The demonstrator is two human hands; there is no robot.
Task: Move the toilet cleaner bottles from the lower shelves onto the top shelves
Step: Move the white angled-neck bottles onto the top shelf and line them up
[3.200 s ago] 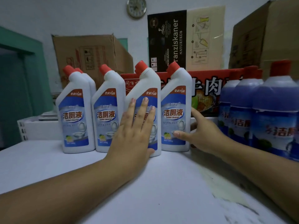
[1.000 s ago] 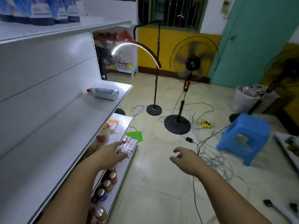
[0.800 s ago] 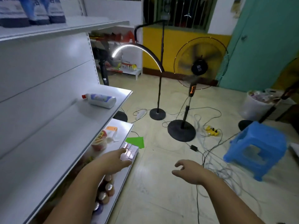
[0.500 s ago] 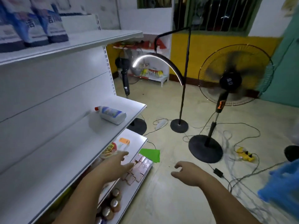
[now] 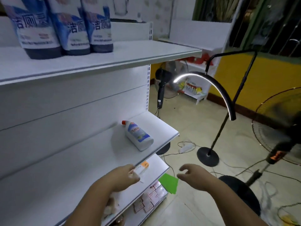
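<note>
A white toilet cleaner bottle (image 5: 138, 136) with a red cap and blue label lies on its side near the right end of the middle shelf (image 5: 81, 157). Three blue-labelled cleaner bottles (image 5: 61, 25) stand on the top shelf (image 5: 130, 54) at upper left. My left hand (image 5: 123, 176) hovers at the middle shelf's front edge, below the lying bottle, fingers loose and holding nothing. My right hand (image 5: 193, 176) hangs over the floor to the right, fingers curled apart and empty.
Lower shelves (image 5: 151, 198) hold small packets and jars. A green sheet (image 5: 168, 185) lies by the shelf foot. An arched floor lamp (image 5: 210, 88) and a standing fan (image 5: 280, 128) stand on the tiled floor to the right, with cables strewn around.
The view has left the top-shelf bottles my hands were touching and swung to the lower shelves. Over the last second it rose and closed on the lying bottle. Both hands stay empty.
</note>
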